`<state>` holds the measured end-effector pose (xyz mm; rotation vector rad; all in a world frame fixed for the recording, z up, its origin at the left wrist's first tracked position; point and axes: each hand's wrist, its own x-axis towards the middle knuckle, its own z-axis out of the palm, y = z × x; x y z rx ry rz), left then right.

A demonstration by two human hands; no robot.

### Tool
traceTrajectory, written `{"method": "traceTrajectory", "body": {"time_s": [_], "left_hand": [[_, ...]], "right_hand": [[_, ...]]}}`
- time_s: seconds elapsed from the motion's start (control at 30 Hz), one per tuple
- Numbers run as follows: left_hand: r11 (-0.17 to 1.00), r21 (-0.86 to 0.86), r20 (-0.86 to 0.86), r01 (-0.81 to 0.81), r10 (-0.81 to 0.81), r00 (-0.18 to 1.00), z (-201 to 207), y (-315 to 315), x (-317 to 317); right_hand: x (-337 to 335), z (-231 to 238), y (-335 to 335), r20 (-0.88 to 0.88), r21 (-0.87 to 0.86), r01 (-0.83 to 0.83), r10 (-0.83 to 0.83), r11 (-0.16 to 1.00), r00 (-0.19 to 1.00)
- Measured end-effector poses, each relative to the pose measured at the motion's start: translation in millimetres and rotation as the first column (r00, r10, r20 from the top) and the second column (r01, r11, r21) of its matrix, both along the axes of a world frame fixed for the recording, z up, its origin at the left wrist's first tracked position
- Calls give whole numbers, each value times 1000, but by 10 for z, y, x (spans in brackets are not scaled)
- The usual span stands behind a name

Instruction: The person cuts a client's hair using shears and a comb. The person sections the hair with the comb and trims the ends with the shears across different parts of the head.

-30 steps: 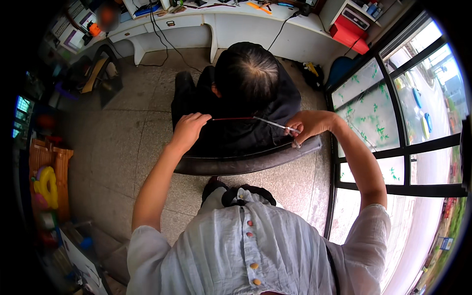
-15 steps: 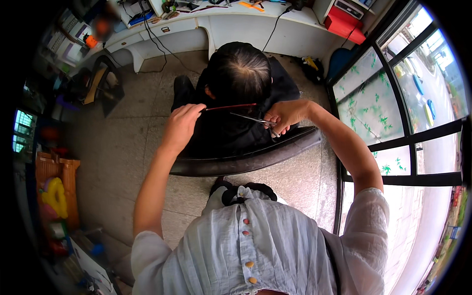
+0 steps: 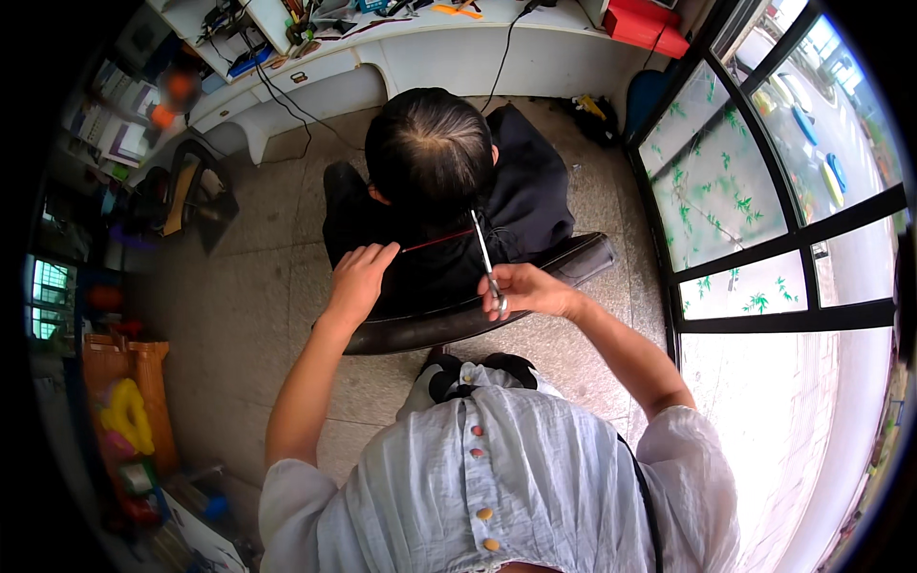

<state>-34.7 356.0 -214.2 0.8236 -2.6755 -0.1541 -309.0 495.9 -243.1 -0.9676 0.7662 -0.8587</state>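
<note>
A person with short dark hair [image 3: 430,143] sits in front of me, draped in a black cape [image 3: 530,186]. My left hand [image 3: 360,279] is closed on the end of a thin red comb [image 3: 439,241], which lies level behind the person's neck. In my right hand [image 3: 525,288] is a pair of silver scissors [image 3: 485,250]; the fingers are around the handles. The scissor blades look closed and point away from me, their tips by the comb's far end, just below the hair. Whether the tips touch hair I cannot tell.
A dark padded chair back [image 3: 420,329] curves between me and the seated person. Beyond stands a white counter [image 3: 420,53] with tools and hanging cords. Black-framed glass doors [image 3: 716,181] are at the right. A wooden chair with a yellow ring [image 3: 129,415] stands at the left.
The scissors have swung from pointing left to pointing away from me, and my right hand has come nearer and left. The comb has moved lower. The head appears farther left and tilted.
</note>
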Motion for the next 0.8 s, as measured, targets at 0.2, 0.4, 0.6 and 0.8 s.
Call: {"method": "traceTrajectory", "body": {"time_s": [0.2, 0.4, 0.6, 0.8], "left_hand": [[995, -50, 38, 91, -89, 995, 273, 6, 166], [999, 20, -223, -42, 45, 974, 611, 74, -189], [994, -39, -128, -105, 99, 987, 472, 214, -422], [1000, -2, 83, -29, 30, 996, 215, 370, -234]], "right_hand": [[304, -276, -87, 404, 79, 245, -256, 966, 878], [237, -343, -20, 461, 124, 273, -299, 954, 836], [211, -311, 48, 475, 122, 405, -412, 906, 777], [477, 13, -31, 289, -166, 205, -151, 965, 945]]}}
